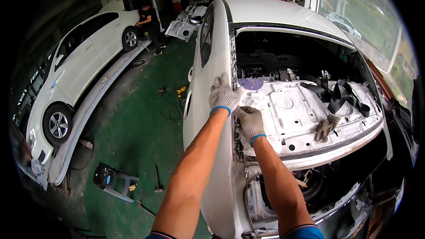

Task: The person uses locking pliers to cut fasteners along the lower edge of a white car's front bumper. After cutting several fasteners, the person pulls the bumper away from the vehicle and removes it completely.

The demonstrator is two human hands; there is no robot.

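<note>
A white car body [211, 106] stands before me with its rear window opening bare of glass. My left hand [224, 95], in a pale knit glove, lies on the left rear pillar with its fingers stretched out. Just right of it, my right hand [251, 122], gloved too, is closed at the inner edge of the window opening. Its fingertips are turned away, so whatever they hold is hidden. A purple perforated sanding disc [251, 83] lies on the white rear shelf panel [287, 117] close beyond both hands.
Black straps [340, 96] and a dirty glove [326, 128] lie on the panel. On the green floor are a step stool [116, 180], a hammer [157, 179] and a yellow power tool [181, 90]. A person [150, 26] stands by another white car [88, 53] on a ramp [95, 102].
</note>
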